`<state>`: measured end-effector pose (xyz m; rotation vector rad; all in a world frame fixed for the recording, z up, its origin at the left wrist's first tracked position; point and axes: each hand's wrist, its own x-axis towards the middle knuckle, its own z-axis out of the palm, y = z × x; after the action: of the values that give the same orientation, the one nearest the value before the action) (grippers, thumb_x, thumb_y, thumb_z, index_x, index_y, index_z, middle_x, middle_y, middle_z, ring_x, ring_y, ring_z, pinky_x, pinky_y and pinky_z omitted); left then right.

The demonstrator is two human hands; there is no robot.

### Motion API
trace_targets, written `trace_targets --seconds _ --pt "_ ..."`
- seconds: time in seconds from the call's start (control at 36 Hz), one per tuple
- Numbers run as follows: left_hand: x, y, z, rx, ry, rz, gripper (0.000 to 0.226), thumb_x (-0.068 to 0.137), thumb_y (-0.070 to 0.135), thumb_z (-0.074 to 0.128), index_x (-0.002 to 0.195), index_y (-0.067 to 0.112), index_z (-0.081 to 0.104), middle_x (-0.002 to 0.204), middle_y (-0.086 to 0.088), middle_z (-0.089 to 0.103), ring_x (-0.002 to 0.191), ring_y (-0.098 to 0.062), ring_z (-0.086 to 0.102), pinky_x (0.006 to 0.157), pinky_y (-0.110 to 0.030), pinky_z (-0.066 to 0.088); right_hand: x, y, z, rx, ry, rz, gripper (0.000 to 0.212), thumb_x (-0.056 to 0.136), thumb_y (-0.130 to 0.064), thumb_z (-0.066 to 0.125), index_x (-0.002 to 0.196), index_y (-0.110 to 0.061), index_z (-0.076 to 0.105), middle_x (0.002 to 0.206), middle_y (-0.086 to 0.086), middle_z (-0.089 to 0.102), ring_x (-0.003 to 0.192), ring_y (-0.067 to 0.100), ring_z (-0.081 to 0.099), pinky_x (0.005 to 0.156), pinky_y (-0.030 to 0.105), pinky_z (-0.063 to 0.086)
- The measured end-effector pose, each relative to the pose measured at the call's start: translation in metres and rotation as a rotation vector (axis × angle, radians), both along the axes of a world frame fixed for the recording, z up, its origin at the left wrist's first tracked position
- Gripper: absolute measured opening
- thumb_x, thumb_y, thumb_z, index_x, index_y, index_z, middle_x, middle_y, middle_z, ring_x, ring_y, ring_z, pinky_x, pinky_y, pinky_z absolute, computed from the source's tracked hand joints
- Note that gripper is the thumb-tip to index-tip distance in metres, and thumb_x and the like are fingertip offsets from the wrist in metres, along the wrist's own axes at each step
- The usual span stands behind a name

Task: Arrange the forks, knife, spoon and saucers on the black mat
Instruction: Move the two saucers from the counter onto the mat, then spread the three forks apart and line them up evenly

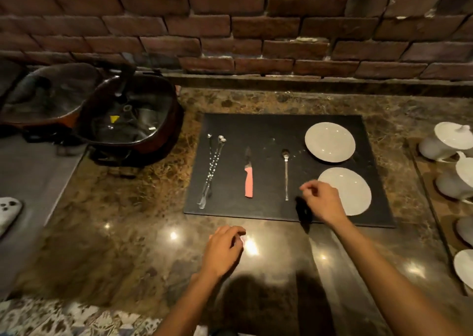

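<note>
A black mat (pixel 271 131) lies on the brown stone counter. On its left side two thin metal forks (pixel 211 172) lie close together. A knife (pixel 248 175) with a pink handle lies at the middle, and a metal spoon (pixel 286 172) lies to its right. Two white saucers rest on the mat's right side, one far (pixel 330 141) and one near (pixel 350 190). My right hand (pixel 323 202) hovers over the near saucer's left edge with fingers loosely curled and nothing in it. My left hand (pixel 225 248) is above the counter just in front of the mat, empty, fingers apart.
A dark pot (pixel 133 120) with a glass lid stands left of the mat, another lidded pan (pixel 46 95) beyond it. White teapots and cups (pixel 450 141) sit on a tray at the right edge. A brick wall (pixel 230 23) runs behind the counter. A white object (pixel 7 213) lies far left.
</note>
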<state>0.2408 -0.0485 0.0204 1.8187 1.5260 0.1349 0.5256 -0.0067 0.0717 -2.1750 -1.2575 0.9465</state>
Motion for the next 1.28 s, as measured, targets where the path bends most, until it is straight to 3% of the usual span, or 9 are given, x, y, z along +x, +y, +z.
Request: trace_targets --seconds 0.25,0.36,0.47,0.56,0.64,0.69,0.83,0.94,1.28 --pt "-0.132 0.084 -0.008 0.277 0.047 0.149 0.028 0.098 0.016 0.058 0.123 0.021 0.071 0.125 0.0 0.064 0.12 -0.023 0.057 0.102 -0.037 0.044 -0.141 0.044 -0.005 -0.023 0.07 0.032 0.017 0.083 -0.014 0.06 0.077 -0.028 0.069 0.071 -0.01 0.068 0.07 0.009 0.063 0.064 0.017 0.042" --pt "-0.155 0.138 -0.024 0.319 0.144 0.169 0.038 0.102 0.027 0.051 0.139 0.027 0.06 0.148 0.002 0.052 0.14 -0.022 0.044 0.113 -0.039 0.032 -0.175 0.073 -0.021 -0.018 0.086 -0.025 0.022 0.083 -0.01 0.059 0.074 -0.028 0.066 0.073 -0.012 0.067 0.075 0.01 0.065 0.076 0.022 0.047" --pt "-0.155 0.186 -0.05 0.353 0.238 0.074 0.053 0.102 0.044 0.03 0.153 0.036 0.04 0.165 -0.001 0.032 0.155 -0.024 0.024 0.125 -0.045 0.015 -0.197 0.104 -0.038 -0.017 0.077 -0.066 0.02 0.084 -0.01 0.058 0.072 -0.025 0.065 0.072 -0.009 0.068 0.071 0.01 0.064 0.074 0.022 0.047" --pt "-0.148 0.212 -0.066 0.388 0.282 0.005 0.059 0.1 0.051 0.022 0.156 0.039 0.032 0.167 -0.001 0.027 0.155 -0.028 0.023 0.125 -0.053 0.018 -0.208 0.128 -0.049 -0.045 0.06 -0.063 0.017 0.081 -0.008 0.057 0.078 -0.019 0.069 0.078 0.0 0.074 0.077 0.017 0.068 0.079 0.028 0.052" --pt "-0.145 0.222 -0.078 0.5 0.321 -0.042 0.051 0.103 0.047 0.037 0.152 0.035 0.044 0.162 -0.004 0.04 0.151 -0.03 0.035 0.118 -0.059 0.031 -0.215 0.15 -0.057 -0.092 0.022 -0.069 0.01 0.081 -0.014 0.061 0.081 -0.015 0.071 0.077 0.001 0.073 0.08 0.019 0.068 0.08 0.029 0.051" --pt "-0.145 0.224 -0.085 0.539 0.336 -0.049 0.05 0.102 0.048 0.041 0.151 0.036 0.046 0.16 -0.006 0.042 0.149 -0.031 0.038 0.117 -0.06 0.031 -0.217 0.162 -0.061 -0.121 0.007 -0.093 0.005 0.082 -0.02 0.065 0.08 -0.017 0.069 0.076 0.0 0.072 0.08 0.019 0.067 0.076 0.026 0.048" --pt "-0.145 0.225 -0.087 0.447 0.39 -0.072 0.057 0.101 0.056 0.026 0.156 0.045 0.027 0.169 0.0 0.025 0.157 -0.026 0.017 0.119 -0.061 0.018 -0.225 0.184 -0.063 -0.21 -0.026 -0.111 0.01 0.082 -0.017 0.064 0.077 -0.009 0.068 0.075 0.007 0.066 0.081 0.026 0.067 0.072 0.029 0.05" --pt "-0.144 0.226 -0.085 0.383 0.387 -0.061 0.057 0.101 0.058 0.022 0.157 0.048 0.021 0.17 0.001 0.018 0.159 -0.023 0.008 0.118 -0.062 0.02 -0.229 0.195 -0.057 -0.288 -0.076 -0.09 0.014 0.082 -0.018 0.063 0.084 -0.004 0.064 0.086 0.013 0.063 0.082 0.033 0.064 0.071 0.036 0.052" --pt "-0.147 0.229 -0.091 0.389 0.36 -0.085 0.058 0.102 0.058 0.014 0.159 0.046 0.014 0.17 0.0 0.016 0.158 -0.026 0.012 0.114 -0.063 0.025 -0.236 0.191 -0.046 -0.282 -0.162 -0.073 0.017 0.081 -0.02 0.064 0.068 -0.012 0.056 0.076 0.009 0.06 0.075 0.035 0.064 0.06 0.031 0.043"
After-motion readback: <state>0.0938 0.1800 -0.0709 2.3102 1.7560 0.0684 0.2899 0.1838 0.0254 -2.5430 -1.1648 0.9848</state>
